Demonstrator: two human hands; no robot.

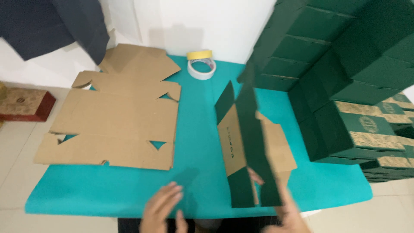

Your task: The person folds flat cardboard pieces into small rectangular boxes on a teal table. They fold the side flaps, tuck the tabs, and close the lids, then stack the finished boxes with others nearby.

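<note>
Right hand (286,215) fingers clamped on half-folded green box (248,142), standing on teal desk (194,129). Left hand (161,209) hovers beside it, fingers apart, holding nothing.

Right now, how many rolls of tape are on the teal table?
2, both at the far edge of the teal table by the wall: a yellow roll behind, a white roll touching in front. Others may be hidden.
</note>
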